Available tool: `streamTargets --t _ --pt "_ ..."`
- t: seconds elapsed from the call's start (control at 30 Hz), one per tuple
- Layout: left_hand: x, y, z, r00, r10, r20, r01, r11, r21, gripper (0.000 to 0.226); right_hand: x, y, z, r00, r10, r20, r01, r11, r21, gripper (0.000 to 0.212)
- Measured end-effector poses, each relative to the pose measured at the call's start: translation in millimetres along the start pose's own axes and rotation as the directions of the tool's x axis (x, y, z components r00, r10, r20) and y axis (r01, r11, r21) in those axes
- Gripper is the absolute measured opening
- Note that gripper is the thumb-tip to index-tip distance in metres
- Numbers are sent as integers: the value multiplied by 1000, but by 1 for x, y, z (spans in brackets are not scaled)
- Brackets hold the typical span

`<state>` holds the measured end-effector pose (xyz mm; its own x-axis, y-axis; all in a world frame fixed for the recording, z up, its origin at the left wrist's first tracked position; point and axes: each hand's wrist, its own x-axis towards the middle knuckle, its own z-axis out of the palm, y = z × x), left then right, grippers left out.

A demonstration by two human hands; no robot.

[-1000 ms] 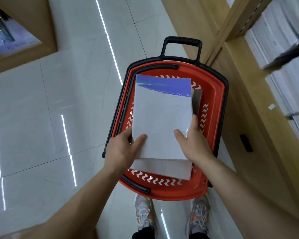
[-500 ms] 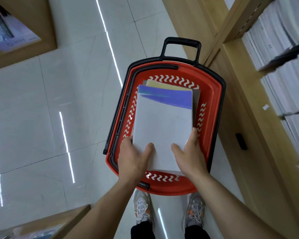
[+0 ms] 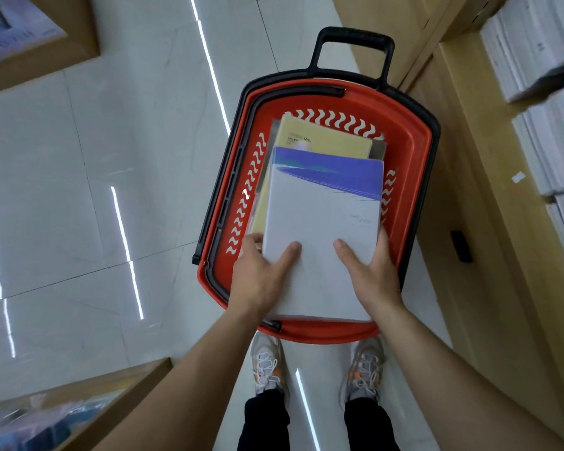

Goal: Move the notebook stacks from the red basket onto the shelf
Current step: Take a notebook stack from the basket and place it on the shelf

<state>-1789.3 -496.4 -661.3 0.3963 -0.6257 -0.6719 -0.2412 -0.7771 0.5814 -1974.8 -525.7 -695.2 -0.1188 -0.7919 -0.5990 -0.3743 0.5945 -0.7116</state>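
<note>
Head view: left hand and right hand grasp the white notebook stack at the red basket's near edge — lift level, keeping covers squared.

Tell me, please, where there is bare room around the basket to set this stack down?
Free: the tiled floor left of the red basket. Crowded: the basket holds a yellow notebook; the shelf on the right is packed with white stacks.

Red basket of smooth plastic; notebook stack with matt paper cover; glossy tiled floor; matt wood-look shelf.
</note>
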Motion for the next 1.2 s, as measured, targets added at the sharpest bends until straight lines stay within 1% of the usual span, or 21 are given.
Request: streamTargets --t 0.07,0.17,0.27,0.37,0.47,0.63,0.77,0.9,1.0,1.07,1.13,1.2 --pt "-1 -2 1 1000 28 3 -28 1000 5 61 3 -2 1 1000 -7 8 7 999 49 67" --pt "-6 0 0 998 61 -29 -61 998 -1 66 3 -8 0 999 -34 15 33 997 70 63" --pt "-20 0 -5 991 101 -84 -99 995 24 55 -9 -20 -8 996 -86 10 86 996 24 59" --pt "-45 6 -19 990 95 -101 -95 995 7 39 -34 -36 -21 995 -98 12 98 995 9 58" --pt "-72 30 -41 987 139 -83 -139 990 2 37 -65 -61 -38 995 -103 -16 103 994 24 57" --pt "-120 95 -89 975 218 -37 -219 976 -18 32 -116 -136 -73 984 -160 -83 164 986 40 57" --pt "-165 169 -131 950 311 25 -311 950 -19 18 -163 -215 -112 960 -209 -187 226 971 76 46" --pt "-208 245 -158 902 417 113 -418 908 -17 18 -205 -272 -154 924 -227 -308 269 958 101 60" --pt "-233 295 -160 859 479 181 -489 872 13 21 -231 -303 -192 906 -192 -378 251 961 114 57" --pt "-241 325 -152 828 513 227 -536 843 46 27 -239 -313 -216 886 -171 -432 258 954 151 61" --pt "-243 358 -136 813 516 270 -555 827 93 35 -237 -320 -238 864 -137 -484 250 952 178 63" --pt "-239 388 -115 799 507 323 -564 819 111 39 -225 -323 -260 838 -103 -536 246 948 203 56"
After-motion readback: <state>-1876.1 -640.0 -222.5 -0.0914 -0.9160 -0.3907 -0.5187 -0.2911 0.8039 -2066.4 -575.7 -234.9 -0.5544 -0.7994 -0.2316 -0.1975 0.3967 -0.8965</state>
